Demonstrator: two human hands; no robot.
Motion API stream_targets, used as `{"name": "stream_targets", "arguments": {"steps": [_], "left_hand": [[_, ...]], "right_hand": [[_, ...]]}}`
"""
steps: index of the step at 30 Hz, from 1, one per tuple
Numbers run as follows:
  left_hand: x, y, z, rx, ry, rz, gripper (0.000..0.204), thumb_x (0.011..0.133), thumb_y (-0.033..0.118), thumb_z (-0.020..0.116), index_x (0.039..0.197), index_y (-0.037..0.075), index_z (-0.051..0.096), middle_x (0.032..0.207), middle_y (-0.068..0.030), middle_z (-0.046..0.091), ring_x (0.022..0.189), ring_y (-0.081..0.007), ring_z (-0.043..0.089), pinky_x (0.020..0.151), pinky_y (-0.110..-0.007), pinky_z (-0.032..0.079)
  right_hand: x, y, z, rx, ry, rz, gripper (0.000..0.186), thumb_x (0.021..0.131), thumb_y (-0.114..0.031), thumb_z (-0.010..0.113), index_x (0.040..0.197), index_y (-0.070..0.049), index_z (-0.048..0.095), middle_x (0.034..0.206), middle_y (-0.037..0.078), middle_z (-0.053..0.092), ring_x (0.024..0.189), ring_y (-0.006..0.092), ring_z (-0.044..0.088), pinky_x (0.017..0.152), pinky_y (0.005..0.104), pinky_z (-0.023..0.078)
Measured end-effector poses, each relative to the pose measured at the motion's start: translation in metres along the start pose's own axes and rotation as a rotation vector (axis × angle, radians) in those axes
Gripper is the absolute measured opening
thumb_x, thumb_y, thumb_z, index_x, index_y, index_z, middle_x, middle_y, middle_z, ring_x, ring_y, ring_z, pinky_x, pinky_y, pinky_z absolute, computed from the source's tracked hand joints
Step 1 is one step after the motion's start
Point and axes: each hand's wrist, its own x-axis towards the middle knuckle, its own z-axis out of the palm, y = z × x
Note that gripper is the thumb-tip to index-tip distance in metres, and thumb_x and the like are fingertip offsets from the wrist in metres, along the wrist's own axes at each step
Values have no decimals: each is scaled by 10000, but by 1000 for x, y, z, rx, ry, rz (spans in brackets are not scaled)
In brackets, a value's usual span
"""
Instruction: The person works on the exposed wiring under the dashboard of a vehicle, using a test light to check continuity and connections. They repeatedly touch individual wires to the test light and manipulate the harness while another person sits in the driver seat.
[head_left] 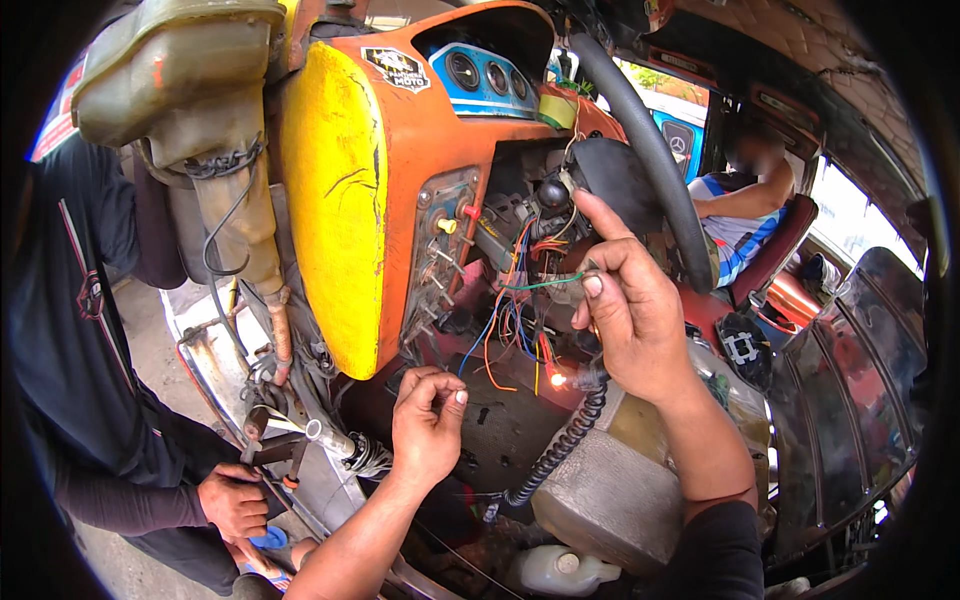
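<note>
At centre frame, the right hand pinches a green wire in the tangled wiring under the orange dashboard. Just below, the left hand has fingers curled, thumb and forefinger pinched together.

Head-height, downward, close over dashboard wiring

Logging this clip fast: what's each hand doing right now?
Left hand: fingers pinched shut; anything held is too small to tell.
Right hand: pinching a green wire.
</note>
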Motion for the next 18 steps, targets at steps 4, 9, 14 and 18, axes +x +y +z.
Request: {"name": "stream_targets", "arguments": {"steps": [4, 9, 14, 18], "left_hand": [[-1, -1, -1, 8, 5, 27, 98, 934, -22, 727, 1014, 16, 686, 1029, -75, 620, 866, -155, 614, 799, -289, 519], [1, -2, -9, 3, 33, 22, 107, 931, -45, 716, 1013, 12, 681, 1007, -68, 626, 858, -147, 622, 796, -280, 523], [1, -2, -9, -61, 37, -35, 115, 934, -64, 700, 1020, 6, 669, 991, -62, 615, 833, -135, 622, 773, -274, 528], [1, 0, -10, -67, 43, -30, 117, 935, -67, 696, 1021, 7, 665, 986, -59, 610, 829, -134, 617, 772, -275, 528]], "right_hand": [[-3, 3, 4, 45, 3, 24, 103, 1090, -61, 469, 1042, 1, 536, 1609, 251, 434, 685, 31, 601, 636, 224, 542], [-5, 3, -4, 197, 48, 102, 49, 1069, -1, 499, 1067, 11, 547, 1588, 248, 458, 681, 44, 602, 619, 218, 538], [-3, 6, -10, 419, 32, 193, 124, 1103, -101, 476, 1094, 0, 548, 1600, 246, 444, 663, 61, 623, 618, 220, 538], [-2, 7, -10, 490, 41, 240, 189, 1091, -208, 544, 1041, -25, 540, 1598, 279, 430, 635, 90, 637, 627, 254, 568]]}}
